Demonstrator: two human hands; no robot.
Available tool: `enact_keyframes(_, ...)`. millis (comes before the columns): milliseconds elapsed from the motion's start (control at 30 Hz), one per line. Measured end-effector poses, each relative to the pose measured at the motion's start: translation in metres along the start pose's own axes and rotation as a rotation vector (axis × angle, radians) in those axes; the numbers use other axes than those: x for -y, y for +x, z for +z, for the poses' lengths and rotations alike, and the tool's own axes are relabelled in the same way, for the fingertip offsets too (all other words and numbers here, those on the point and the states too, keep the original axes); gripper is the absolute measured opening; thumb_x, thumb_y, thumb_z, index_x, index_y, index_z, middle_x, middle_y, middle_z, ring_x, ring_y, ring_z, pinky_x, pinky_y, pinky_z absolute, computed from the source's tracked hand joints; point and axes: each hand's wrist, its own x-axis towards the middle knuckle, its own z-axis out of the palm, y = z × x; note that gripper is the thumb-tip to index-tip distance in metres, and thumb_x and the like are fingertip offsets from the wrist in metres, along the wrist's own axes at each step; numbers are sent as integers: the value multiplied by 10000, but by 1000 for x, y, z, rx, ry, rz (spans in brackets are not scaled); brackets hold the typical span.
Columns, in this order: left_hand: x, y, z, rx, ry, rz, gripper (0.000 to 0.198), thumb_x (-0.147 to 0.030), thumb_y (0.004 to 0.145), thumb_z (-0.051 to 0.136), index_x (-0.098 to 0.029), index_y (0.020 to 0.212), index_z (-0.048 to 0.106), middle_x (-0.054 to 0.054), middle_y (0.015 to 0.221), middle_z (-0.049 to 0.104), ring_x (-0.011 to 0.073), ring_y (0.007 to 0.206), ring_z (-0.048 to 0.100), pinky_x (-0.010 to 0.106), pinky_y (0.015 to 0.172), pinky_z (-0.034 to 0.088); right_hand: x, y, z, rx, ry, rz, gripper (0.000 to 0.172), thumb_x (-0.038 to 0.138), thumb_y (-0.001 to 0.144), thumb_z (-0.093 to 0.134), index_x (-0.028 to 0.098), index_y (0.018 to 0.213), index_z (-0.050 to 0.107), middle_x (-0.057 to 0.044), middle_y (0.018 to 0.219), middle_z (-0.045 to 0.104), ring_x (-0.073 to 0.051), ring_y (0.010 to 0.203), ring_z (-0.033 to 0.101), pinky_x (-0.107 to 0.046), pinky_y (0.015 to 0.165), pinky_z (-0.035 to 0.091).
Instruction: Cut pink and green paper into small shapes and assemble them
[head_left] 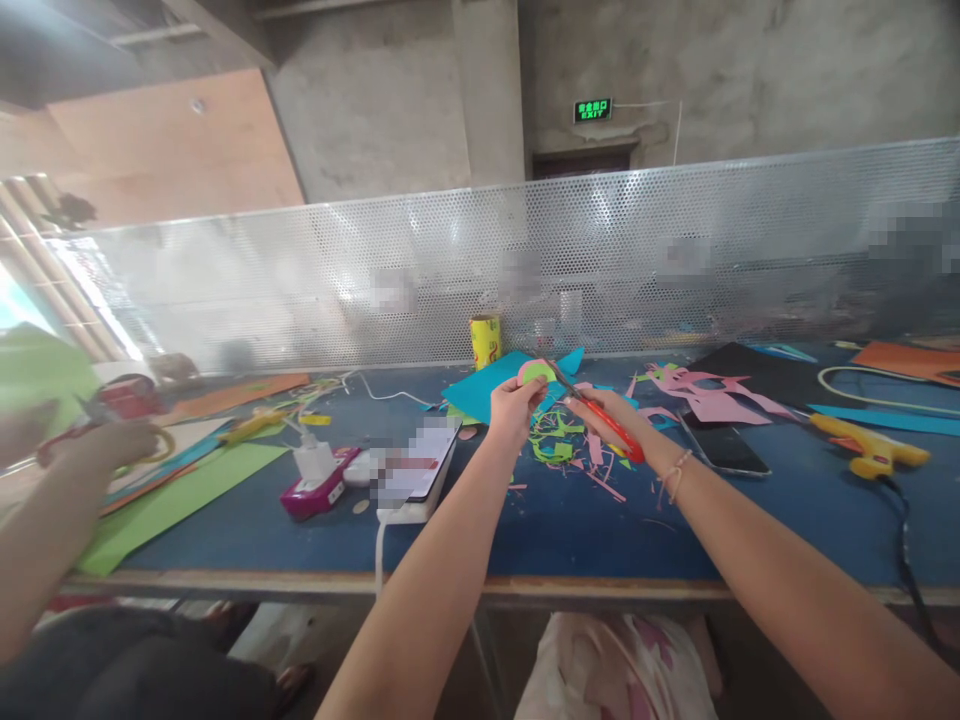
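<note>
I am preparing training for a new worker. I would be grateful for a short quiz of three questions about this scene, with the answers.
1. Which of the camera wearer's hands holds the red-handled scissors?
A) left
B) right
C) neither

2. True or false: the wearer's left hand is holding a phone.

3. Fill the gap: the glue gun near the right edge of the picture is mainly ____ in colour.

Key:
1. B, the right hand.
2. False; it holds pink and green paper.
3. Yellow.
</note>
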Motion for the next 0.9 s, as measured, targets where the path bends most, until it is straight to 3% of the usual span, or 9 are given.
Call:
enact_keyframes(267,0,5,-2,5,20,-13,269,-172,409,786,-85,599,616,8,512,567,71,473,520,201,513,444,2,1,-3,4,-131,-11,413,557,759,425,198,558,386,36,441,379,-107,451,379,-245,467,295)
enact_keyframes(633,-7,4,-3,28,94,-52,237,-137,404,765,-81,584,622,18,491,560,75,460,506,191,468,407,-14,3,-15,55,-289,-90,341,493,754,468,188,600,460,23,522,408,-113,509,409,-233,501,297)
enact_keyframes(900,-5,3,-2,50,135,-53,215,-153,420,765,-89,574,628,13,484,554,79,463,505,201,476,416,-5,-2,-11,96,-146,-97,319,487,816,372,196,703,434,38,554,352,-105,502,362,-244,499,310)
